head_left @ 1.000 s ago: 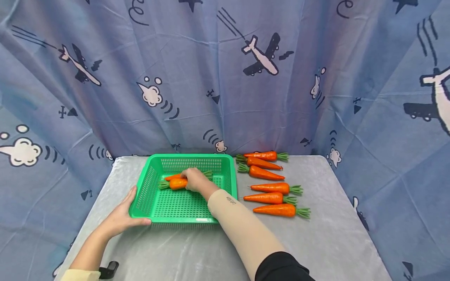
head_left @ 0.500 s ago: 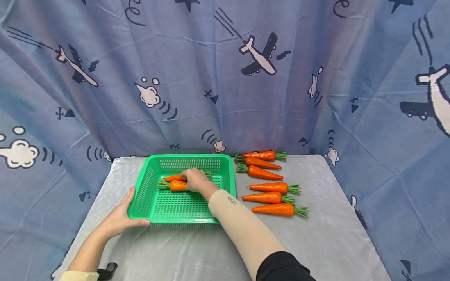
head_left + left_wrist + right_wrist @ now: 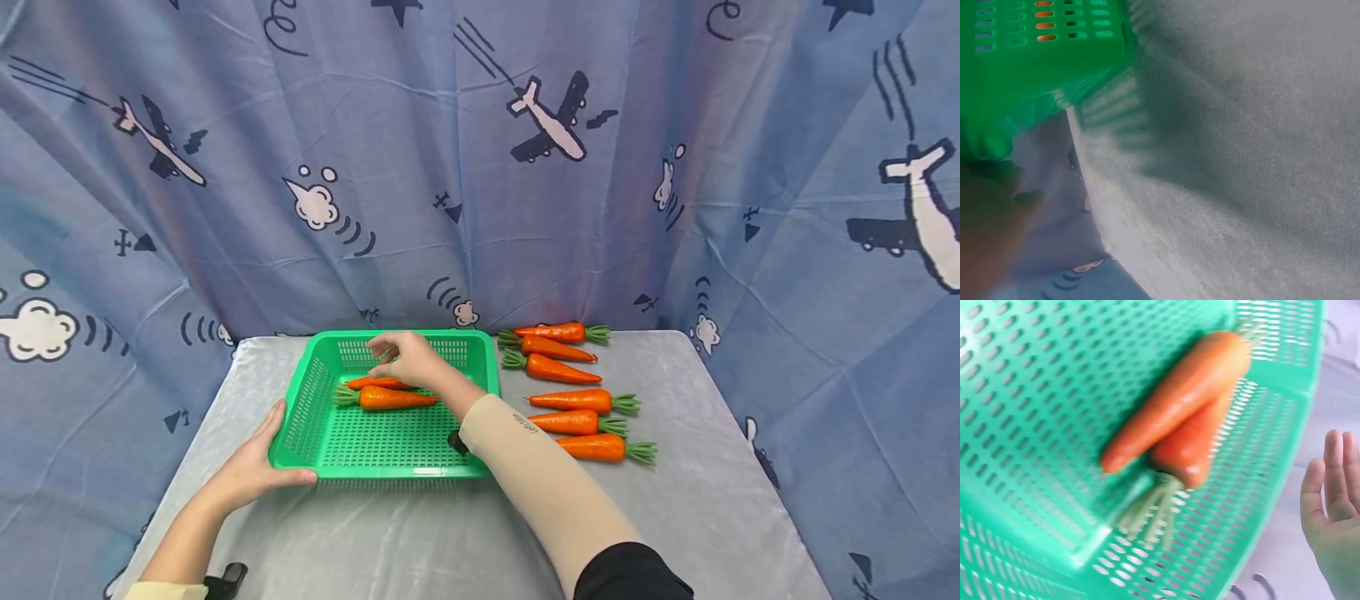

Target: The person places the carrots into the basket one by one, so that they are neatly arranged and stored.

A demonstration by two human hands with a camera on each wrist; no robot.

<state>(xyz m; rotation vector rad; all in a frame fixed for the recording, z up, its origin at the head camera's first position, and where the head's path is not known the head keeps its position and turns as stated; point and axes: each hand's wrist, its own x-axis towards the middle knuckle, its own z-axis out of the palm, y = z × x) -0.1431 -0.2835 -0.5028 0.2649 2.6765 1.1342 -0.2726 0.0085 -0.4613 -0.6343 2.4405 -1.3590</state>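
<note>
A green plastic basket [image 3: 408, 472] stands on the table. Two carrots lie side by side across its far part: the near carrot [image 3: 397, 399], with its leaves to the left, and the far carrot [image 3: 358, 382], partly hidden. In the right wrist view the near carrot [image 3: 1179, 397] overlaps the far carrot [image 3: 1188, 453]. My right hand [image 3: 411, 358] hovers above them, fingers relaxed and holding nothing. My left hand [image 3: 255, 467] rests against the basket's front left corner, fingers along the side and thumb on the front rim; in the left wrist view it is dark and blurred.
Right of the basket several carrots lie on the grey tabletop [image 3: 720, 500]: a back group including one carrot [image 3: 562, 368], and a front group including another carrot [image 3: 577, 401]. A blue patterned curtain [image 3: 420, 208] encloses the table behind and at both sides.
My right hand has let go of the near carrot and risen up and slightly left, so the carrot now shows whole. My left hand keeps its place at the basket corner.
</note>
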